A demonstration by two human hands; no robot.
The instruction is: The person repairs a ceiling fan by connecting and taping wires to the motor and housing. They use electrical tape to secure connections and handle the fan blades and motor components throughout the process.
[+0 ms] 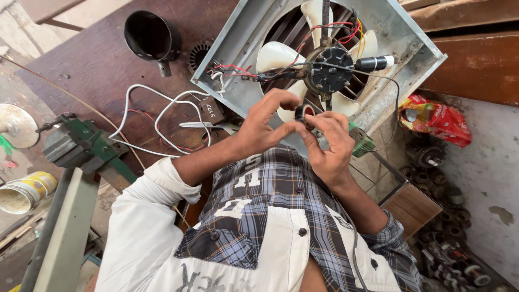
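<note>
A: Both hands meet over a small roll of black tape (304,114), just near of the fan motor (328,69). The left hand (262,125) pinches it with thumb and fingertips from the left; the right hand (331,145) closes narrowly on it from the right, fingers curled.

B: So the roll is held in the air, not on the counter (102,65)?

A: Yes, held above the near edge of the square metal fan housing (238,48), which lies tilted with one corner over the counter and the rest hanging past it.

B: What could go wrong?

A: I'd judge the tape could slip from such a fingertip pinch and fall past the lap onto the floor, among the old motor parts (443,227) at the right. Hard to find there.

B: And the wiring?

A: Red, yellow and black wires (346,32) cross the pale blades (275,54). A careless knuckle might snag one and tug a joint loose. A white cable (162,113) loops across the counter to the left; pulling the housing could drag it.

B: Anything sharp?

A: Scissors (208,125) lie just left of the left wrist, blades pointing left. A backward elbow might knock them off. The housing edges look thin too, so a scraped finger seems possible.
</note>
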